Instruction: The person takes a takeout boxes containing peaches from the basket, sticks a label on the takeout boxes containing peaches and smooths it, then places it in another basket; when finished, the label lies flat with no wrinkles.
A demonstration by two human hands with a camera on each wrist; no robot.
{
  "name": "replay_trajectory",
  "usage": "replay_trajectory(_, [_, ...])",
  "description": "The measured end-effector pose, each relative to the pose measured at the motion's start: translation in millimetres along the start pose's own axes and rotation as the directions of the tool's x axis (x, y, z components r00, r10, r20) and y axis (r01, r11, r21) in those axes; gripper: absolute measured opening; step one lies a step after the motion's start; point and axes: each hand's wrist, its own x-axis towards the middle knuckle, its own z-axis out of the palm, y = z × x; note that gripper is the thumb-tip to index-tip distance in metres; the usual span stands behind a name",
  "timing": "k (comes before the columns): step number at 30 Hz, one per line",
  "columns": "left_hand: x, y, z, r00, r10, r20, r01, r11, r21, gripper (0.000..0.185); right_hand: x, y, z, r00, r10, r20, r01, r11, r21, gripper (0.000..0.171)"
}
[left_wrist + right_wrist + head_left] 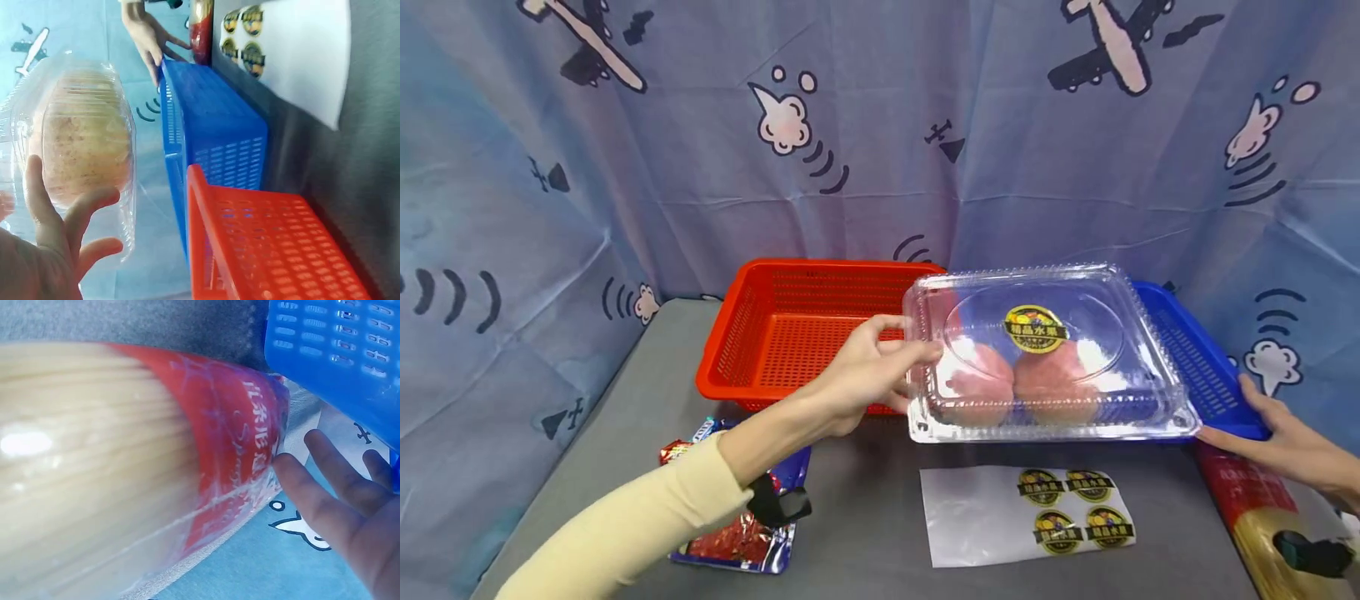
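Observation:
A clear plastic fruit box point(1075, 417) with round pinkish fruits inside and a black-and-gold sticker point(1036, 329) on its lid is raised above the table. My left hand point(868, 367) grips its left edge, thumb over the lid side. In the left wrist view, the left fingers point(44, 206) lie against the clear wall, with one fruit point(87, 144) showing through. My right hand point(1296, 446) is at the right end of the blue basket point(1206, 358), by the box's lower right corner. Its fingers point(319, 512) are extended and spread beside a spaghetti pack point(231, 444).
A red basket point(726, 358) stands behind my left hand. Packaged snacks point(730, 542) lie under the left forearm. On the grey table, a white sticker sheet point(970, 517) with several labels lies in front of the box. A patterned curtain point(865, 125) hangs behind.

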Motion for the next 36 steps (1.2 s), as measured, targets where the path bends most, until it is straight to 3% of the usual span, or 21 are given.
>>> replay_trajectory(6, [44.0,5.5,31.4,0.999,0.004,-0.043,-0.004,1.0,0.003,0.068,-2,2,1,0.999,0.042,0.009,-0.042,0.997,0.059,0.115])
replay_trajectory(15, [83.2,-5.5,73.8,0.993,0.0,-0.12,-0.002,1.0,-0.018,0.066,-4,1,2,1.0,0.007,-0.031,-0.006,0.999,0.033,0.113])
replay_trajectory(21, [97.0,-21.4,96.0,0.979,0.0,-0.203,0.006,1.0,0.028,0.062,-2,-1,3,0.999,0.037,-0.017,-0.036,0.998,0.047,0.113])
replay_trajectory(28, [104.2,-36.5,102.4,0.962,0.014,-0.273,0.034,0.985,0.171,0.058,2,1,5,1.0,-0.018,-0.008,0.018,0.997,0.079,0.109])
replay_trajectory(31, [107.1,-39.4,105.3,0.955,0.042,-0.295,0.038,0.964,0.263,0.059,3,4,5,0.999,-0.05,-0.005,0.05,0.996,0.08,0.107])
replay_trajectory(36, [111.0,-36.7,110.4,0.95,0.087,-0.301,0.052,0.904,0.425,0.072,4,10,3,0.999,-0.044,-0.016,0.045,0.996,0.078,0.108])
